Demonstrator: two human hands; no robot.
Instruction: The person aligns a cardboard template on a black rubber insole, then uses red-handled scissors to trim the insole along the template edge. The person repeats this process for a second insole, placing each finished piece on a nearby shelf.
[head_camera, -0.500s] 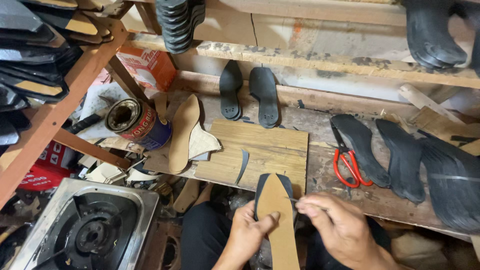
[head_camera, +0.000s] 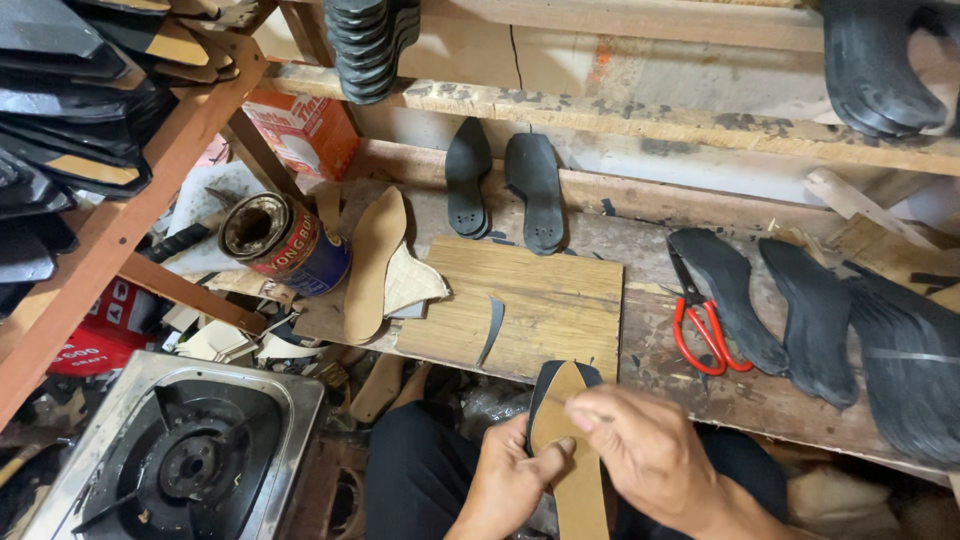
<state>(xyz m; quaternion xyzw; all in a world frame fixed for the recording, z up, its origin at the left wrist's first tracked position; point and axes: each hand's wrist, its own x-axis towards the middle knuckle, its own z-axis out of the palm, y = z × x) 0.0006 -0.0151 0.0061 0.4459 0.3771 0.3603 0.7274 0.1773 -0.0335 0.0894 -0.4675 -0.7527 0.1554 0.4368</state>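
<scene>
Where the worn wooden bench (head_camera: 700, 385) meets the wall, a pale board (head_camera: 545, 300) lies flat on it. Left of the board sits a blue-and-red tin (head_camera: 290, 245); behind the tin stands an orange carton (head_camera: 310, 130). Below the board, the left hand (head_camera: 510, 480) grips a tan insole (head_camera: 570, 450); the right hand (head_camera: 640, 450) pinches its edge.

We see a worn wooden counter (head_camera: 760, 390). Behind it runs a rough wooden shelf (head_camera: 640, 115). Left of the counter stands an orange wooden rack (head_camera: 120, 225).
</scene>
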